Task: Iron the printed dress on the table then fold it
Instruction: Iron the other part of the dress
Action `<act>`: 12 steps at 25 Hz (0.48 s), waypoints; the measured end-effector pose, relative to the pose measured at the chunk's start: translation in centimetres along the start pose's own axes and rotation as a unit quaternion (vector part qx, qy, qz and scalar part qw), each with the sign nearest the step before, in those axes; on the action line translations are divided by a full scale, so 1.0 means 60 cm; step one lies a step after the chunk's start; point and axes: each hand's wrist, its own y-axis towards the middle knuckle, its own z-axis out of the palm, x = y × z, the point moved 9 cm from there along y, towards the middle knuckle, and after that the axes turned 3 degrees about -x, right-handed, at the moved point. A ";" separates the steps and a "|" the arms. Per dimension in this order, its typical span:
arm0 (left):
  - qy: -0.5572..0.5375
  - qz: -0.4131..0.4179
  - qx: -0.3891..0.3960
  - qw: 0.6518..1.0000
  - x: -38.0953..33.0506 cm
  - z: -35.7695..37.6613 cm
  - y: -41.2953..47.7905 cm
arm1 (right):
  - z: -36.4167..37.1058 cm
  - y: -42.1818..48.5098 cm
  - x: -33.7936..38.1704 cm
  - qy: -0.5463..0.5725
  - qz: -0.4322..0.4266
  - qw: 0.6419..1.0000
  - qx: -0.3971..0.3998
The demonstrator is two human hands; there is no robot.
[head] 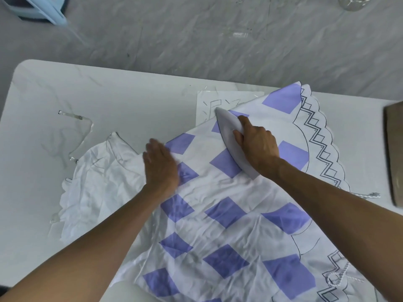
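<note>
— Where does the dress (pixel 229 225) lie?
— Spread over the table (pixel 109 101), covering its near right part. The creased white bodice points toward the table's left end. The skirt, printed with purple squares, runs toward its right end. A scalloped hem with a black zigzag border reaches the table's far edge.

— And the iron (pixel 231 136)?
— It sits on the skirt, toward the table's far edge. Its tip points far-left and just meets the edge of the cloth.

— Who holds it?
— The right hand (pixel 257 144) grips it from above, fingers curled round its top.

— What about the left hand (pixel 161 164)?
— It presses palm-down on the dress near the table's middle, where bodice meets skirt. The fingers lie straight and close together, though the hand is blurred.

— What else is on the table?
— A white sheet (pixel 209 103) with line drawings lies by the far edge, partly under the skirt. Clear straps (pixel 85 127) trail from the bodice toward the table's left end. A brown thing (pixel 394 153), cut by the frame, rests at the table's right end. A twisted white cord (pixel 368 195) lies beside the hem near that same end.

— And beyond the table?
— Grey marbled floor (pixel 196 40). A pale blue stool (pixel 43 9) stands past the table's far left corner. A glass thing (pixel 353 3) stands past its far right, and the frame cuts both off.
</note>
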 end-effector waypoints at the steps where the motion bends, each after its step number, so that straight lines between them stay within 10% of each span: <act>1: -0.017 0.041 -0.015 0.999 -0.045 -0.010 0.005 | -0.001 0.002 0.000 0.003 -0.004 1.000 0.001; 12: 0.023 0.099 0.018 0.995 -0.179 0.027 0.022 | -0.071 0.056 -0.145 -0.006 0.054 0.997 -0.051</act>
